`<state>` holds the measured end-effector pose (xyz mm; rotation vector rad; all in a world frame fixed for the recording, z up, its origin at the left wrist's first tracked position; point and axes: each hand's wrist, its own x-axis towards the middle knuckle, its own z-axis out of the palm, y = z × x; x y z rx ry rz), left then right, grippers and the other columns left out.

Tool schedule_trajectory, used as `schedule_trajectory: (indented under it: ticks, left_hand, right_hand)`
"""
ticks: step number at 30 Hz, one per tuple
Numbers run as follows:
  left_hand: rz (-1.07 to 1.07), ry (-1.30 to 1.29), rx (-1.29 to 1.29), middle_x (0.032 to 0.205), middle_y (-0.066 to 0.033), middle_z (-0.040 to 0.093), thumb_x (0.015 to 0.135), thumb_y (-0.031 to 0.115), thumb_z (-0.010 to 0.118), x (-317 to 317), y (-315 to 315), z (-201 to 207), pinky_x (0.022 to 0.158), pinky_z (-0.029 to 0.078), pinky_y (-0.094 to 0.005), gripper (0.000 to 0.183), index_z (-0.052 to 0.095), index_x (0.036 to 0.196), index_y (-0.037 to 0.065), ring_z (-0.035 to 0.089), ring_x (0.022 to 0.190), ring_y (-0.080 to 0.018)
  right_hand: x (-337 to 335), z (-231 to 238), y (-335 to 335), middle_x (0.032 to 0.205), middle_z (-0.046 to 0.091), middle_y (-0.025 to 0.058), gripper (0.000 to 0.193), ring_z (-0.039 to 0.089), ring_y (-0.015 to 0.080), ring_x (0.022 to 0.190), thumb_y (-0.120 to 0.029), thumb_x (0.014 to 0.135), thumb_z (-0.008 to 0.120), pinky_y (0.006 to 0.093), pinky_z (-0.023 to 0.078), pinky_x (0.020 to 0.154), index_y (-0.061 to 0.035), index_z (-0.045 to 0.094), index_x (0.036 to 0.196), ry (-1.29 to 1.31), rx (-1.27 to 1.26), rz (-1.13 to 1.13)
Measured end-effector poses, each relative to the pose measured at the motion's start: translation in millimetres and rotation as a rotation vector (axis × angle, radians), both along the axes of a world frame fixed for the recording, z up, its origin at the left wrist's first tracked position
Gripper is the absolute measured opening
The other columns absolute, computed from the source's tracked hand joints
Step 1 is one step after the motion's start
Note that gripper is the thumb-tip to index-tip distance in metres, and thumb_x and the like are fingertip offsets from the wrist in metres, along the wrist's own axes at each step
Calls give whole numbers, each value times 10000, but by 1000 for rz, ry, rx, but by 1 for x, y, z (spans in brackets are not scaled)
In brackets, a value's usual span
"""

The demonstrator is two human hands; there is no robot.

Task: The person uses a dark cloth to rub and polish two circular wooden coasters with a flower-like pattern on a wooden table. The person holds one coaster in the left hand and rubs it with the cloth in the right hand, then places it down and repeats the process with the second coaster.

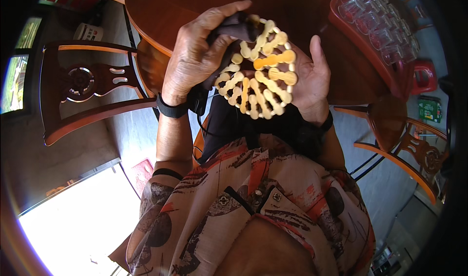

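Observation:
A round wooden trivet (275, 60), made of pale knobbed slats set in a ring with an open centre, is held up above my lap near the table edge. My left hand (191, 57) is closed around a dark cloth (237, 28), which lies against the trivet's upper left rim. Behind the trivet's right side is my right hand (314, 83), supporting it with the thumb raised. The slats hide most of that hand's fingers.
A round reddish-brown table (165, 8) spreads in front of me. On its right, a red tray (363, 49) carries several upturned clear glasses (378, 20). Carved wooden chairs stand at left (90, 83) and right (414, 147). A white bucket (89, 33) sits at the far left.

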<state>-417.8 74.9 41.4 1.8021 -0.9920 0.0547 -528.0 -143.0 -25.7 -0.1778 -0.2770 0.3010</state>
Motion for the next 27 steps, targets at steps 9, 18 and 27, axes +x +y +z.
schedule_trajectory:
  ticks: [9, 18, 27]
  left_hand:
    - [219, -348, 41, 1164, -110, 794, 957, -40, 777, 10, -14, -10, 879, 670, -389, 517, 734, 1440, 141, 806, 1031, -301]
    - [133, -183, 109, 1724, -211, 457, 989, 191, 825, -26, -8, -16, 1110, 614, -471, 652, 618, 1607, 194, 689, 1352, -388]
    - [259, -337, -12, 1220, -127, 719, 910, -22, 798, -17, -22, -34, 908, 674, -416, 668, 661, 1537, 167, 776, 1063, -331]
  right_hand:
    - [-9, 2, -2, 1707, 411, 340, 746, 429, 562, 1563, -258, 1075, 551, 677, 370, 1292, 88, 313, 1692, 160, -414, -124]
    - [-6, -8, -6, 1487, 655, 287, 587, 664, 412, 1375, -182, 1032, 602, 532, 479, 1259, 101, 527, 1540, 135, -101, -92]
    - [-9, 7, 0, 1473, 653, 277, 772, 686, 397, 1339, -56, 803, 555, 512, 491, 1253, 122, 483, 1550, 81, -384, -209]
